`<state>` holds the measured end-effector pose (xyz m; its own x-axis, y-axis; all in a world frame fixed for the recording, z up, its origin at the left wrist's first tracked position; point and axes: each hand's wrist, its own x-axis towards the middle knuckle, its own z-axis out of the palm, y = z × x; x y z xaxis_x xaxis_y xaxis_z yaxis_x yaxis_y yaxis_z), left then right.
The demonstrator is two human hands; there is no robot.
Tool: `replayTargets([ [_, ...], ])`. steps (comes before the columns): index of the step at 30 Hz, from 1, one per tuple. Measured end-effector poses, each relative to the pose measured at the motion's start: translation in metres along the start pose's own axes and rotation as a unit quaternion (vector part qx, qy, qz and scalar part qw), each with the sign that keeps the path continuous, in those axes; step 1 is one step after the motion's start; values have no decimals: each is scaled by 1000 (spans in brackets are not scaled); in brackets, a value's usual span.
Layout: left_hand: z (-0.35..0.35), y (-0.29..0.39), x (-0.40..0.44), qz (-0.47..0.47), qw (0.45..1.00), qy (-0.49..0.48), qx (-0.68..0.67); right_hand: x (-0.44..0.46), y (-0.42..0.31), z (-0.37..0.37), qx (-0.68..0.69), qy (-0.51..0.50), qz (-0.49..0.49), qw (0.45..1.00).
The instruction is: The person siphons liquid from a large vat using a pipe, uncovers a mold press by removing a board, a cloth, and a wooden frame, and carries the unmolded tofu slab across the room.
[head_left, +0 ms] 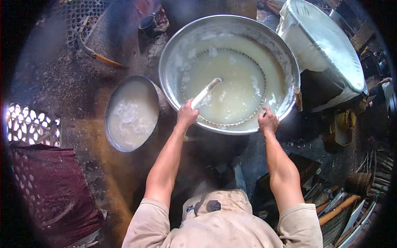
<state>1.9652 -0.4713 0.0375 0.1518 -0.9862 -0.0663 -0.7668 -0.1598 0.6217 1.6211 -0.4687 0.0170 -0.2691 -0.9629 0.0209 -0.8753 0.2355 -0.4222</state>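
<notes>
A wide metal basin (171, 84) holds cloudy, pale liquid with white clumps. A ring with a beaded-looking edge (263, 76) sits in that liquid. My left hand (188, 115) is closed around the near end of a pale ladle-like tool (206, 91), whose far end points up and right over the liquid. At the basin's near right rim is my right hand (268, 121), its fingers bent at the edge of the basin; whether they grip the rim or the ring is too small to tell.
Left of the basin stands a smaller metal tub (108, 124) of cloudy liquid with white clumps. A cloth-covered round vessel (326, 45) is at the upper right. A wooden-handled tool (108, 60) lies upper left. Dark red cloth (53, 190) hangs lower left.
</notes>
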Motion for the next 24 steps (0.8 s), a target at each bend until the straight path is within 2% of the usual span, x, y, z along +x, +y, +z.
replayTargets([
  [9,0,4,0,-15,1000,20,14,0,2,7,-8,31,-5,999],
  [24,1,6,-2,-18,999,36,17,1,4,8,-6,14,-2,1000],
])
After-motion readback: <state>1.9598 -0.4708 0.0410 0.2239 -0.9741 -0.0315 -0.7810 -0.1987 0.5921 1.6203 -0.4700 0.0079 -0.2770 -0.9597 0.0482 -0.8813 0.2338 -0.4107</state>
